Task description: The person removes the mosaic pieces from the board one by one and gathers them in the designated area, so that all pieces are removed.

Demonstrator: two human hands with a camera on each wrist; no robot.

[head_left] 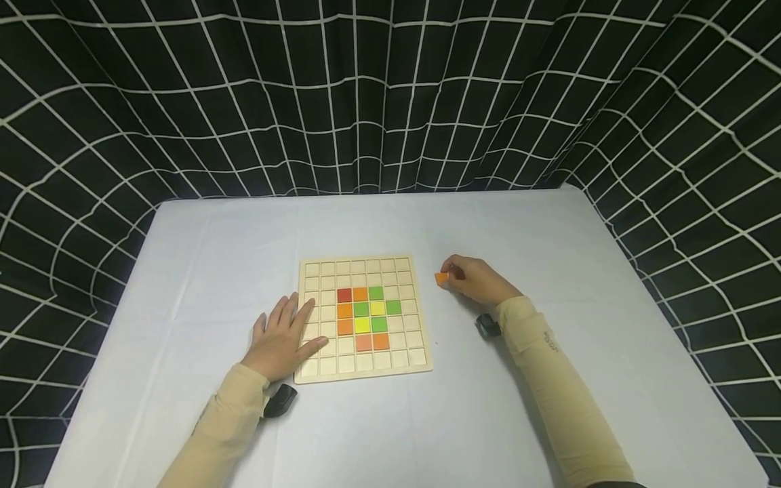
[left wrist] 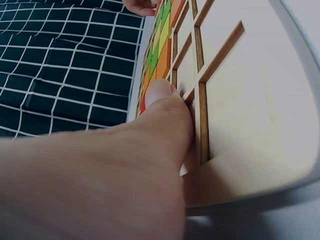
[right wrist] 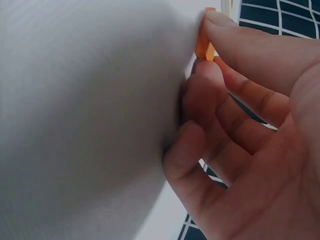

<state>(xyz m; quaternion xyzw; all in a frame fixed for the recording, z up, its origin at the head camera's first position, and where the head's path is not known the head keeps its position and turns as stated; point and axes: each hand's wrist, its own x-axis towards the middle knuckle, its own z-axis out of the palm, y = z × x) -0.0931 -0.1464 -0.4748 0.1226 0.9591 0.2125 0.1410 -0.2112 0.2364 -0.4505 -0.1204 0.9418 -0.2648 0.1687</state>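
A wooden grid board [head_left: 403,359] lies on the white table, with red, orange, green, yellow and salmon square tiles set in its middle cells. My left hand [head_left: 279,342] rests with fingers spread over the board's left edge. In the left wrist view its thumb [left wrist: 162,100] lies on the board near the tiles. To the right of the board, my right hand [head_left: 478,279] pinches an orange square tile [head_left: 442,278] between thumb and fingers, close over the table. The right wrist view shows this orange tile [right wrist: 204,42] at the thumb tip, the other fingers curled below it.
The white tablecloth [head_left: 213,251] spreads around the board on all sides. A black curtain with a white grid [head_left: 366,108] hangs behind the table and along both sides. A dark wrist camera [head_left: 281,401] sits at the left wrist, another [head_left: 487,326] at the right.
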